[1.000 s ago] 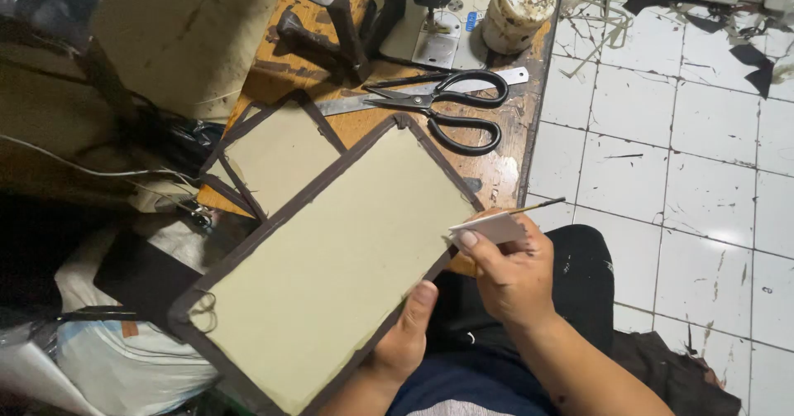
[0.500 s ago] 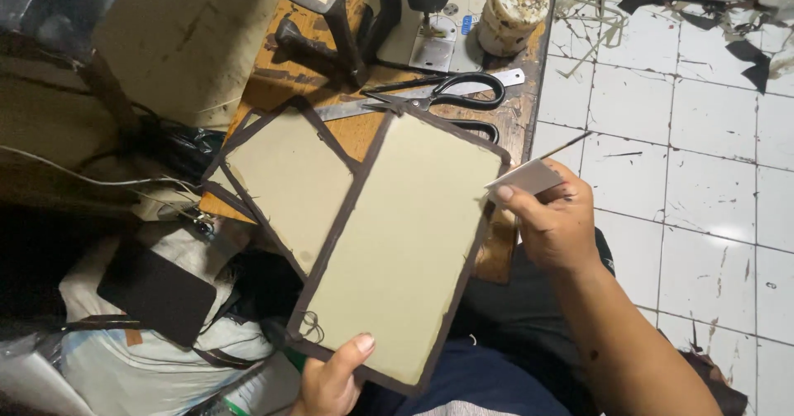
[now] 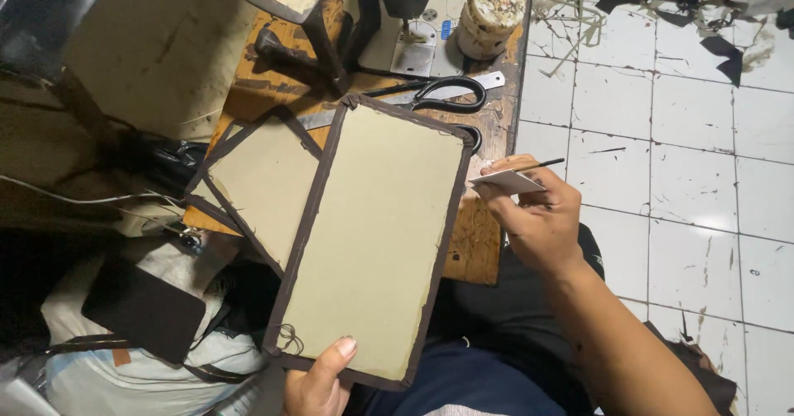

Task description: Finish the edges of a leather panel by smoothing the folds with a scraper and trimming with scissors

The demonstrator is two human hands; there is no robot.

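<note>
My left hand (image 3: 318, 380) grips the near bottom edge of a rectangular beige panel (image 3: 372, 234) with a dark brown border, thumb on top. The panel stands tilted over the wooden table (image 3: 475, 242). My right hand (image 3: 533, 217) is just right of the panel's upper right edge. It pinches a small pale card (image 3: 506, 182) together with a thin dark stick (image 3: 542, 164). A second beige panel with brown border (image 3: 252, 180) lies on the table under the first, to its left.
Black-handled scissors (image 3: 447, 93) lie at the table's far side, partly behind the panel. A round tub (image 3: 492, 7) and a sewing machine base (image 3: 397, 27) stand behind them. White floor tiles (image 3: 662, 151) with scraps are at right. Bags and a black flat piece (image 3: 145, 308) lie at left.
The held panel has swung more upright and nearer. My left hand slid to its bottom edge. My right hand stayed beside the right edge with the card and stick.
</note>
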